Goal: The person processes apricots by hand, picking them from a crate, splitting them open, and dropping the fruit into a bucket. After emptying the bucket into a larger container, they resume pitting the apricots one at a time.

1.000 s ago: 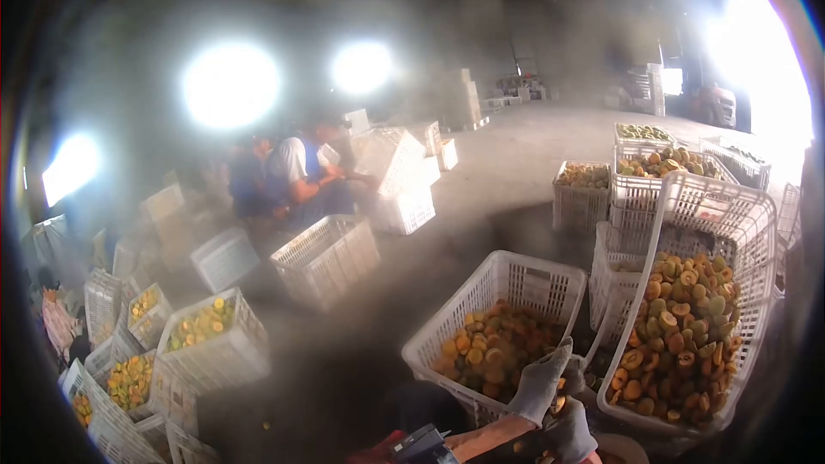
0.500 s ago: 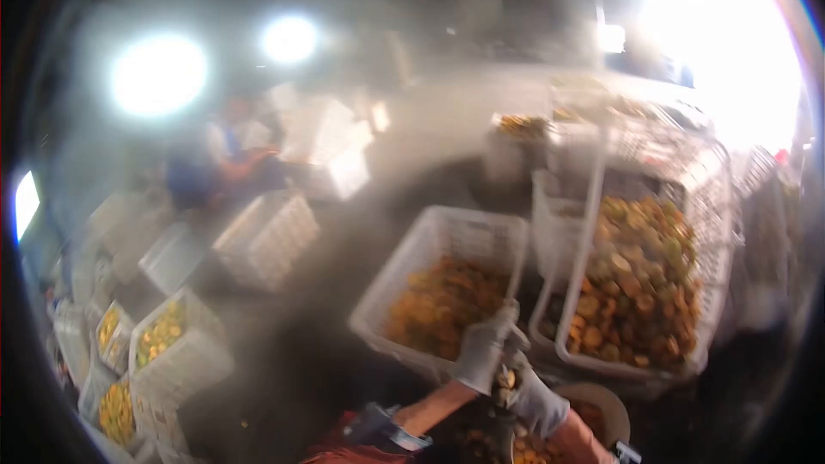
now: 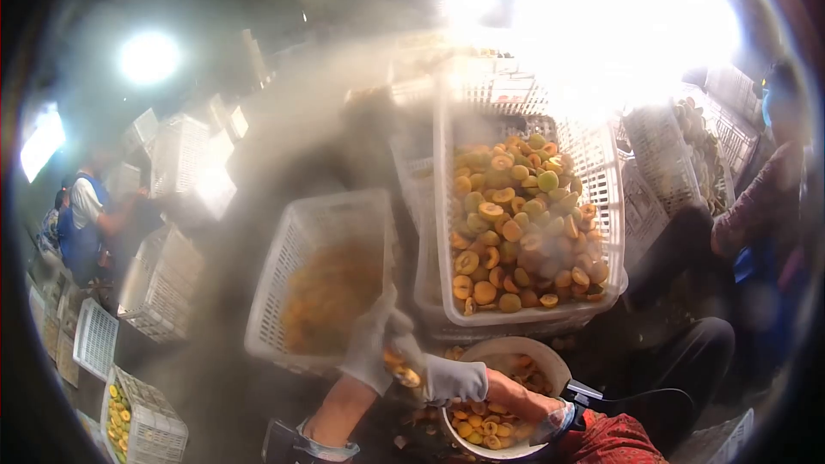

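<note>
My left hand [image 3: 370, 345], in a pale work glove, is closed beside my right, at the near edge of a white crate [image 3: 273, 279]. Anything in its fingers is hidden. Right against it, my gloved right hand [image 3: 449, 378] is closed around some apricot pieces [image 3: 404, 369], whose orange flesh shows. Below the right forearm stands a white bucket [image 3: 557, 363] holding apricot halves [image 3: 488, 425]. Orange fruit [image 3: 331, 292] lies in the crate, blurred by haze on the lens.
A larger white crate [image 3: 444, 206], tilted toward me, holds many halved apricots [image 3: 516, 215]. At the right sits another person [image 3: 756, 198] beside more crates [image 3: 662, 155]. People in blue aprons [image 3: 82, 223] and stacked crates [image 3: 176, 155] are at the left. Bright lights glare above.
The view has swung to the right, so the crates and bucket appear further left and the person at the right shows. Both hands stay together near the crate edge, the right with apricot pieces.
</note>
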A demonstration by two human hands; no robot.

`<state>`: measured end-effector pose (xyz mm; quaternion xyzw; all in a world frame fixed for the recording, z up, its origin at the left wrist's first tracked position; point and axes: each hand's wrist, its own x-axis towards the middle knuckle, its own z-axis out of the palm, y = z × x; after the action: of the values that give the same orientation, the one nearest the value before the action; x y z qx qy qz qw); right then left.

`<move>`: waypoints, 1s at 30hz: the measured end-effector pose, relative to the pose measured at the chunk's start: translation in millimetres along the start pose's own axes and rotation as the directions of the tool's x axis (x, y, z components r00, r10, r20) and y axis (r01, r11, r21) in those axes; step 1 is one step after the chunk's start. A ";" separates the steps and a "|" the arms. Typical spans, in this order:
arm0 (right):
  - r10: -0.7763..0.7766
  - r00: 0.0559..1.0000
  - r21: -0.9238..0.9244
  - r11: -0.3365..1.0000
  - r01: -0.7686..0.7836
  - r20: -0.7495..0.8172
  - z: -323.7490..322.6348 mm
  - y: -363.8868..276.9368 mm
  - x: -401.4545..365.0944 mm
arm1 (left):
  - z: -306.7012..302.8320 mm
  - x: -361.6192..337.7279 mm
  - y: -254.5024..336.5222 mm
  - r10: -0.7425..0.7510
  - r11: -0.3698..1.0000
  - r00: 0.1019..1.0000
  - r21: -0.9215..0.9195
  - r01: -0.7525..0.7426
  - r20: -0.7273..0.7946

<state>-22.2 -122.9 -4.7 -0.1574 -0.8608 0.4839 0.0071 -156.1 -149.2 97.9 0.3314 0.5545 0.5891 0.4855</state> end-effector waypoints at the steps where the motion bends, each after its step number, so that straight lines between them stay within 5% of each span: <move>1: 0.015 0.999 -0.229 0.973 -0.004 0.043 -2.3 7.3 -2.8 | -9.8 11.6 -13.2 -0.229 0.931 0.969 -0.269 0.247 0.095; 2: 0.041 0.996 -0.372 0.928 -0.009 0.079 -6.3 9.0 -7.0 | -20.3 24.5 -26.6 -0.410 0.736 0.878 -0.479 0.478 0.246; 4: 0.075 0.993 -0.507 0.862 -0.017 0.096 -19.8 4.6 -15.0 | -39.3 55.8 -39.0 -0.408 0.722 0.873 -0.492 0.487 0.267; 6: 0.067 0.998 -0.472 0.880 -0.058 0.003 -47.6 -6.0 -30.0 | -60.2 80.1 -36.5 -0.065 0.759 0.994 -0.642 0.109 0.092; 7: 0.013 0.986 -0.401 0.913 -0.080 -0.166 -64.2 -8.4 -42.7 | -73.9 89.5 -34.9 -0.055 0.758 0.994 -0.644 0.102 0.093; 8: -0.033 0.944 -0.333 0.939 -0.083 -0.329 -80.8 -7.5 -58.2 | -87.3 96.2 -32.2 0.313 0.941 0.940 0.175 -0.289 -0.136; 9: 0.047 0.870 -0.384 0.885 -0.265 -0.491 -92.8 0.8 -62.7 | -96.1 99.7 -30.7 0.675 0.349 0.737 0.884 -0.312 -0.006; 10: 0.084 0.765 -0.406 0.808 -0.427 -0.638 -107.3 8.4 -63.6 | -94.2 97.5 -27.4 0.695 0.352 0.718 0.887 -0.299 -0.034; 12: -0.050 0.659 -0.463 0.751 -0.471 -0.751 -121.7 17.0 -66.3 | -91.5 85.1 -14.8 0.429 0.566 0.877 0.821 -0.073 -0.217; 13: -0.066 0.632 -0.462 0.741 -0.487 -0.772 -120.7 24.2 -60.7 | -104.6 104.4 -53.3 0.659 0.270 0.738 0.961 -0.052 -0.145; 14: -0.085 0.604 -0.458 0.738 -0.497 -0.792 -115.0 30.3 -52.3 | -114.3 115.4 -65.7 0.531 0.037 0.844 0.997 0.073 -0.082; 15: 0.067 0.602 -0.381 0.717 -0.583 -0.796 -109.7 26.0 -39.7 | -102.7 118.6 -68.4 0.588 0.079 0.809 0.995 -0.063 0.005; 16: -0.054 0.547 -0.394 0.752 -0.527 -0.835 -98.8 26.9 -30.3 | -76.6 92.6 -42.7 0.429 0.482 0.902 0.859 -0.175 -0.057; 17: -0.031 0.540 -0.393 0.722 -0.569 -0.841 -88.9 51.9 -16.2 | -78.1 99.3 -75.1 0.732 0.287 0.674 0.853 -0.436 0.099; 18: -0.002 0.518 -0.379 0.682 -0.625 -0.856 -82.6 75.5 -2.1 | -76.8 99.6 -59.1 0.417 0.100 0.858 0.923 -0.372 0.300; 19: -0.039 0.514 -0.394 0.693 -0.604 -0.857 -80.7 87.7 8.9 | -68.1 93.6 -59.1 0.491 0.133 0.816 0.900 -0.416 0.305; 21: 0.012 0.330 -0.227 0.703 -0.674 -0.944 -79.1 105.7 22.5 | -59.6 98.9 -80.9 0.567 0.161 0.766 0.871 -0.465 0.304; 22: 0.005 0.336 -0.236 0.703 -0.671 -0.942 -80.7 111.8 21.7 | -56.8 104.4 -95.5 0.497 0.543 0.845 0.688 -0.481 0.199; 23: -0.024 0.326 -0.235 0.743 -0.626 -0.945 -84.7 116.1 21.4 | -55.7 105.0 -95.6 0.387 0.828 0.912 0.384 -0.410 0.138; 24: -0.057 0.314 -0.238 0.780 -0.578 -0.948 -90.7 118.9 23.6 | -55.4 104.7 -95.8 0.400 0.824 0.907 0.380 -0.420 0.132; 26: -0.085 0.279 -0.216 0.849 -0.482 -0.957 -102.9 102.8 18.0 | -45.2 87.8 -84.8 0.000 1.000 0.999 -0.025 0.001 0.042; 27: -0.086 0.245 -0.178 0.907 -0.382 -0.966 -108.1 92.0 9.3 | -43.0 83.2 -80.4 0.008 0.999 0.999 -0.036 -0.006 0.040; 30: -0.028 0.144 -0.039 0.997 -0.070 -0.989 -121.8 63.4 -18.4 | -36.2 71.2 -71.7 -0.319 0.854 0.930 -0.369 0.366 0.183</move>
<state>32.0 3.8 9.6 -0.4476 -0.6617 0.2302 0.5558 -197.1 -100.5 11.5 0.1553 0.4446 0.5728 0.6709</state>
